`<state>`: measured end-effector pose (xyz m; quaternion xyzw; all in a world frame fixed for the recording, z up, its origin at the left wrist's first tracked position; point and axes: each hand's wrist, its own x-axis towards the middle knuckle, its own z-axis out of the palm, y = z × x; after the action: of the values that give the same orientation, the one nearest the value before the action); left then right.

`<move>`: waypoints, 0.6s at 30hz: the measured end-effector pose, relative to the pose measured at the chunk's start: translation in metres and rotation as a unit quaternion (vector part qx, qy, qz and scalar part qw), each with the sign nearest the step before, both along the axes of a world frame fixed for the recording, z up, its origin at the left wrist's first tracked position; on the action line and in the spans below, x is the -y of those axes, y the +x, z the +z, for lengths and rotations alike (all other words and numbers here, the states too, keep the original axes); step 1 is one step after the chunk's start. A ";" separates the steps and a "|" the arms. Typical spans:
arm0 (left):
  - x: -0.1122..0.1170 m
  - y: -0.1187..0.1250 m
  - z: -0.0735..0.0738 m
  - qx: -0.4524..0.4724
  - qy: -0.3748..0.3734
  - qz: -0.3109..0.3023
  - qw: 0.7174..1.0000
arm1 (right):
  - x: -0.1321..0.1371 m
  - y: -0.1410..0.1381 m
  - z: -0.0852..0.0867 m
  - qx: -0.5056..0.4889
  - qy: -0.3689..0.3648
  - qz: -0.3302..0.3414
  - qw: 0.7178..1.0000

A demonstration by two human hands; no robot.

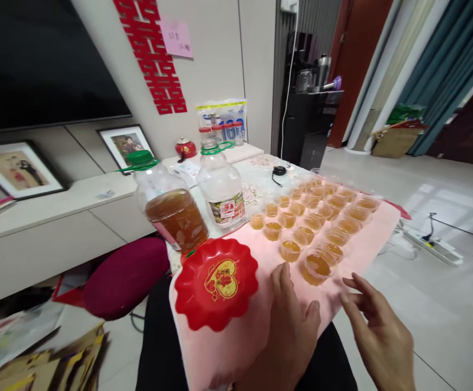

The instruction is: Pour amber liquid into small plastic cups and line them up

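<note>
My left hand (291, 326) lies flat on the pink cloth (358, 250) covering the table, fingers together and stretched out, holding nothing. My right hand (377, 331) hovers open beside the table's near right edge, fingers spread, empty. Just ahead of both hands stand several small clear cups (315, 267) filled with amber liquid, laid out in rows. A red scalloped plate (215, 283) with a gold heart emblem sits left of my left hand.
Two plastic bottles stand behind the plate: one half full of amber liquid (171, 209), one nearly empty (221, 190). A magenta cushion (124, 277) lies on the floor at left. A power strip (434, 244) lies on the tiled floor at right.
</note>
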<state>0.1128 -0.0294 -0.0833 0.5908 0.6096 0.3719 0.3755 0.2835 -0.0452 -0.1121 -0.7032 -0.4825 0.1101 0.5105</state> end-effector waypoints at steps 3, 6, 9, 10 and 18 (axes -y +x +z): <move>0.004 -0.010 0.011 0.038 -0.026 -0.021 0.999 | 0.010 -0.007 0.012 -0.007 0.001 -0.006 1.000; 0.007 -0.027 0.014 0.017 0.057 -0.026 0.998 | 0.015 -0.023 0.021 -0.019 0.003 0.031 0.999; 0.010 -0.045 0.015 -0.004 0.146 -0.010 0.989 | 0.014 -0.041 0.021 -0.025 0.002 0.090 0.996; 0.010 -0.052 0.015 -0.011 0.171 -0.004 0.985 | 0.013 -0.046 0.020 -0.027 0.001 0.112 0.993; 0.009 -0.090 0.000 -0.068 0.276 -0.040 0.958 | 0.008 -0.092 0.014 -0.052 -0.016 0.232 0.971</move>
<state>0.0224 -0.0380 -0.0830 0.7192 0.4834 0.4691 0.1703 0.1913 -0.0528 -0.0980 -0.5734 -0.6032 0.2695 0.4845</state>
